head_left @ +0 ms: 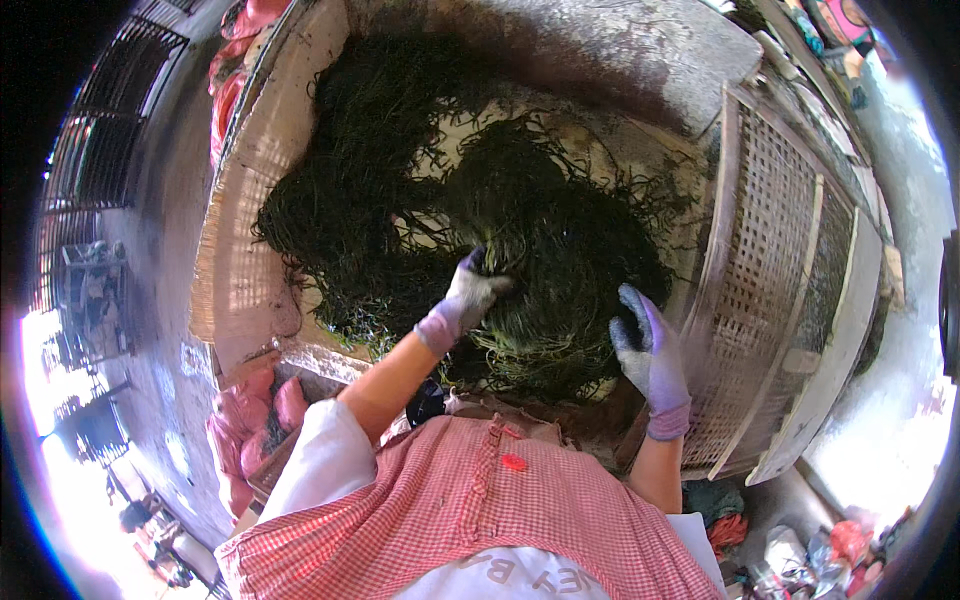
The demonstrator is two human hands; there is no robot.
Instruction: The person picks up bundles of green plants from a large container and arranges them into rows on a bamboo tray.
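A large tangled heap of long, dark green plant strands [560, 220], resembling seaweed, lies in a walled bin. Both my hands wear pale work gloves with purple cuffs and dark finger coating. My left hand [472, 295] is at the middle of the heap, its fingers curled around a bunch of strands; the fingertips are partly hidden among them. At the heap's right edge is my right hand [652, 355], thumb and fingers apart, with nothing visible between them. A second thick mass of the strands [350, 170] spreads to the left and back.
A pale wall [265, 190] bounds the bin on the left, and a stained wall [630, 60] at the back. A woven lattice panel in a wooden frame [765, 240] leans at the right. Pink sacks [245, 420] are at lower left, and assorted bags [810, 550] at lower right.
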